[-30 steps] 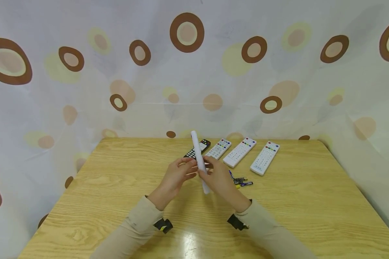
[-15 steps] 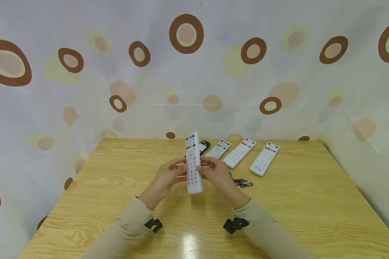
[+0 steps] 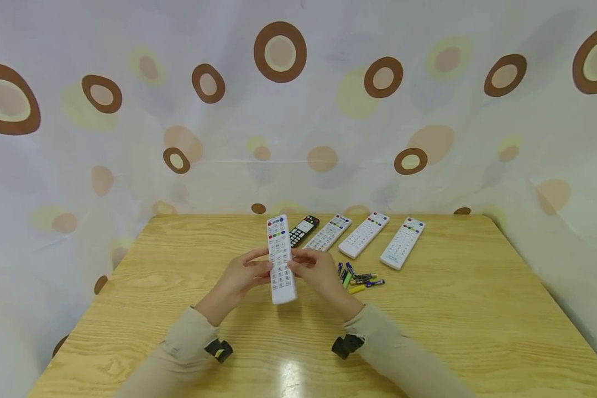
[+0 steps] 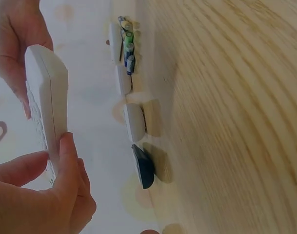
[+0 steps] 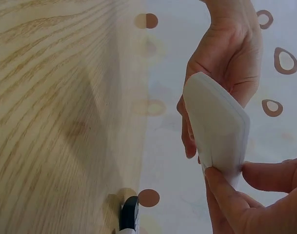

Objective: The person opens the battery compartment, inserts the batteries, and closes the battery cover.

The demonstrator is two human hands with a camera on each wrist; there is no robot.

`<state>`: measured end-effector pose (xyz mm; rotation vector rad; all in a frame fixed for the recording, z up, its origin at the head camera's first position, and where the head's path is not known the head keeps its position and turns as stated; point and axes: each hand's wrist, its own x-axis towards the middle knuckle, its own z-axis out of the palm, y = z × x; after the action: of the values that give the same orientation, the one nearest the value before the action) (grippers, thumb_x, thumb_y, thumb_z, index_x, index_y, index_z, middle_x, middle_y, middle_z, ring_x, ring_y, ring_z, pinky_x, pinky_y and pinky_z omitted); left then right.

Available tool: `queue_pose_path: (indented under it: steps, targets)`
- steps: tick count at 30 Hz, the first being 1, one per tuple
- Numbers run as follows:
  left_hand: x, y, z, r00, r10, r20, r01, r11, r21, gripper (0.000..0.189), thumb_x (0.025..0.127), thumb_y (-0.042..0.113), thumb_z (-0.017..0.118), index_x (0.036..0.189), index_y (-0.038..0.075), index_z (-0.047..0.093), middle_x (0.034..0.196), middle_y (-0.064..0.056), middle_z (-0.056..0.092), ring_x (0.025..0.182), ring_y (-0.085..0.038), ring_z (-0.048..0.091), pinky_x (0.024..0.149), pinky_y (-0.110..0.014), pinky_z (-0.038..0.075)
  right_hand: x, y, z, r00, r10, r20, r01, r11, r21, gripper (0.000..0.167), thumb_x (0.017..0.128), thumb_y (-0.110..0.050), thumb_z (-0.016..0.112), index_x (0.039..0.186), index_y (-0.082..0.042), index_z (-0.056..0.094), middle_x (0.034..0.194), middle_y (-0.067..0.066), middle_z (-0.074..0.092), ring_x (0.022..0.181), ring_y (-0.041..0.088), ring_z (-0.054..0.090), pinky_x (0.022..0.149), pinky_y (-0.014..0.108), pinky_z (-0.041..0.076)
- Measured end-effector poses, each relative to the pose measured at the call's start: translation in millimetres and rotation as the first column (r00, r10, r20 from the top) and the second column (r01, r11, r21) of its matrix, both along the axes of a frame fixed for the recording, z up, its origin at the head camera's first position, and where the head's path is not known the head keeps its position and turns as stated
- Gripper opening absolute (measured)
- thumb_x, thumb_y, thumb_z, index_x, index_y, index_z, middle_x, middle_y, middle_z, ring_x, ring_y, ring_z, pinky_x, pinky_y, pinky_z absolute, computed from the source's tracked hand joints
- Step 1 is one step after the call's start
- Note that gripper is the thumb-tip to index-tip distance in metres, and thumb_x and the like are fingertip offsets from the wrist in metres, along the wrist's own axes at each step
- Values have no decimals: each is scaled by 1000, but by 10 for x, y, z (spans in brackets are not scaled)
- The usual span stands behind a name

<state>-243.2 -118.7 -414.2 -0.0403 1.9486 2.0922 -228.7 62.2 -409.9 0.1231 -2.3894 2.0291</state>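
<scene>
A white remote control (image 3: 279,260) is held up above the table, its button side facing the head camera. My left hand (image 3: 239,282) pinches its left edge between thumb and fingers. On the opposite edge my right hand (image 3: 320,275) grips it the same way. The left wrist view shows the side of this remote (image 4: 50,97) with a thumb on the button face and fingers behind. In the right wrist view its plain white back (image 5: 216,122) is visible, and the buttons are hidden there.
Behind the hands lie a black remote (image 3: 303,231) and three white remotes (image 3: 328,232), (image 3: 364,235), (image 3: 403,243) in a row on the wooden table (image 3: 477,309). Several batteries (image 3: 358,279) lie loose right of my right hand. A patterned cloth (image 3: 298,110) hangs behind the table.
The held remote was edge-on a second ago. It has turned so its buttons face the head camera, and both hands have moved left with it, uncovering more batteries.
</scene>
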Motion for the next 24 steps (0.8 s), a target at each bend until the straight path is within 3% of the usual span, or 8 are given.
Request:
queue_pose_path:
  steps: [5, 11, 15, 24]
  targets:
    - [28, -119, -7, 1000, 12, 7, -12, 998, -62, 45, 92, -4, 58, 136, -4, 49, 110, -23, 64, 88, -21, 66, 84, -36, 56, 11, -75, -7, 998, 67, 12, -67, 996, 59, 29, 89, 6, 63, 117, 12, 61, 97, 21, 66, 82, 21, 65, 74, 30, 58]
    - [39, -236, 7, 1000, 13, -16, -16, 983, -182, 45, 91, -3, 60, 135, -6, 49, 107, -23, 64, 84, -22, 67, 85, -41, 56, 27, -154, 11, 984, 168, 52, -172, 981, 93, 33, 89, 8, 59, 120, 18, 56, 106, 29, 63, 91, 35, 65, 76, 33, 58]
    - [56, -301, 5, 999, -9, -49, -5, 958, -288, 44, 90, -5, 61, 133, -9, 50, 99, -21, 64, 78, -20, 66, 81, -42, 57, 29, -239, -38, 972, 210, 107, -215, 976, 41, 36, 87, 12, 57, 121, 22, 52, 109, 32, 60, 97, 39, 64, 79, 34, 58]
    - [104, -439, -30, 995, -78, -61, 41, 883, -468, 42, 87, -10, 62, 127, -15, 52, 92, -19, 61, 73, -18, 63, 74, -40, 59, 74, -458, -113, 935, 262, 238, -260, 965, -41, 29, 88, 10, 54, 114, 23, 54, 102, 28, 64, 93, 30, 66, 82, 37, 57]
